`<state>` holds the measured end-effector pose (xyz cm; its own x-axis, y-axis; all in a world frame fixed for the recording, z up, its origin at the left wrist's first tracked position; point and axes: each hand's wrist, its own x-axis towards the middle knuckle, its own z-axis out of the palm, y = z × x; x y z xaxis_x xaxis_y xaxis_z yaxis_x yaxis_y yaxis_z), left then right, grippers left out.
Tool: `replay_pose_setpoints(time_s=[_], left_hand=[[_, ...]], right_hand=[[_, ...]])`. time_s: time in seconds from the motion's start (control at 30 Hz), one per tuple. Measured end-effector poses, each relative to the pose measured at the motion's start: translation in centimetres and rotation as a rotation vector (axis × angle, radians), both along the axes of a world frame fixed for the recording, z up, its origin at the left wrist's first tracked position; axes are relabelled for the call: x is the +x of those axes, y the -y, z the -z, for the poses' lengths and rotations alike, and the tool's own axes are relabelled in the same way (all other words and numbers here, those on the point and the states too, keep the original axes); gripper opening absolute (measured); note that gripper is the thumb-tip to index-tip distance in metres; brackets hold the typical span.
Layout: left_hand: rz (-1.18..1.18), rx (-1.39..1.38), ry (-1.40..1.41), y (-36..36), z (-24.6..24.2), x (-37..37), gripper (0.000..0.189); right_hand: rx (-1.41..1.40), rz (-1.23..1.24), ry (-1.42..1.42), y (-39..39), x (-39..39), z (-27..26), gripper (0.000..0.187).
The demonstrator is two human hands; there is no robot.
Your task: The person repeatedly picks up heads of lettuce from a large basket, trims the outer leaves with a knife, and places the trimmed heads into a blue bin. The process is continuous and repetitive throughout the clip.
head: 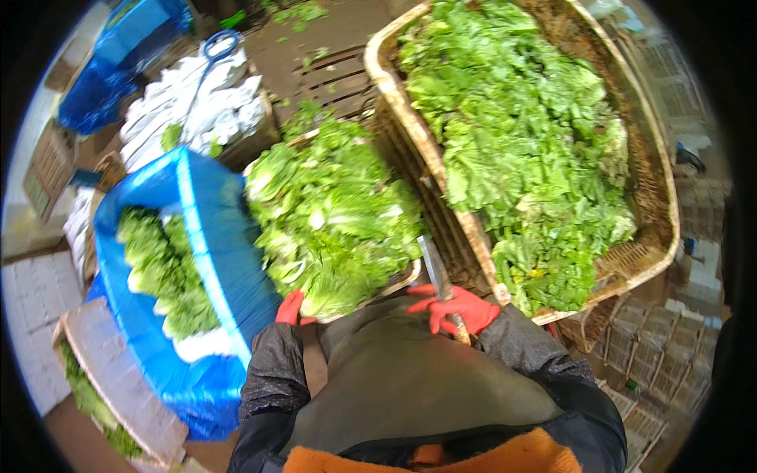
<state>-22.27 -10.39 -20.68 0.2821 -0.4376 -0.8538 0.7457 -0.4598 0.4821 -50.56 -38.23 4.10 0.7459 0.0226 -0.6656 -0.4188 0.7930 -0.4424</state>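
My left hand [290, 307], in a red glove, touches the near left edge of a crate heaped with lettuce [337, 219]; whether its fingers grip a leaf or the head there is hidden. In my right hand [458, 310], gloved in red too, lies a knife [434, 266], its broad blade pointing away from me and its handle showing below the fingers. To the left, a box lined with blue plastic [230, 236] holds trimmed lettuce heads [171, 266] in rows. A large dirty plastic tub [665, 177] on the right is filled with loose green leaves [520, 148].
Behind the blue-lined box, white plastic bags [195, 94] lie heaped with a blue-handled tool [222, 44] on top. A cardboard box [118, 384] of greens stands at the lower left. Slatted pallet boards [337, 80] lie beyond the crate; stacked crates [644, 349] stand at the right.
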Motion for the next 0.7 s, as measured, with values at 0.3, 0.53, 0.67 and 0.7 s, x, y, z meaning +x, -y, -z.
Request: replay_pose_setpoints(time_s=[0.3,0.53,0.67,0.7], left_hand=[[-0.141,-0.039,-0.063,3.8,-1.0,-1.1,0.051],[-0.168,0.03,0.011,-0.4,-3.2,-1.5,0.047],[-0.314,0.147,-0.017,-3.0,-6.3,-0.9,0.044],[-0.262,0.15,-0.021,-1.9,-4.8,0.4,0.044]], right_hand=[[-1.361,-0.049,-0.223,22.0,8.2,-13.3,0.036],[-1.907,0.104,-0.476,48.1,13.7,-1.8,0.062],[-1.651,0.131,-0.179,40.3,17.8,-5.0,0.058],[-1.763,0.235,-0.066,39.2,16.3,-4.4,0.055]])
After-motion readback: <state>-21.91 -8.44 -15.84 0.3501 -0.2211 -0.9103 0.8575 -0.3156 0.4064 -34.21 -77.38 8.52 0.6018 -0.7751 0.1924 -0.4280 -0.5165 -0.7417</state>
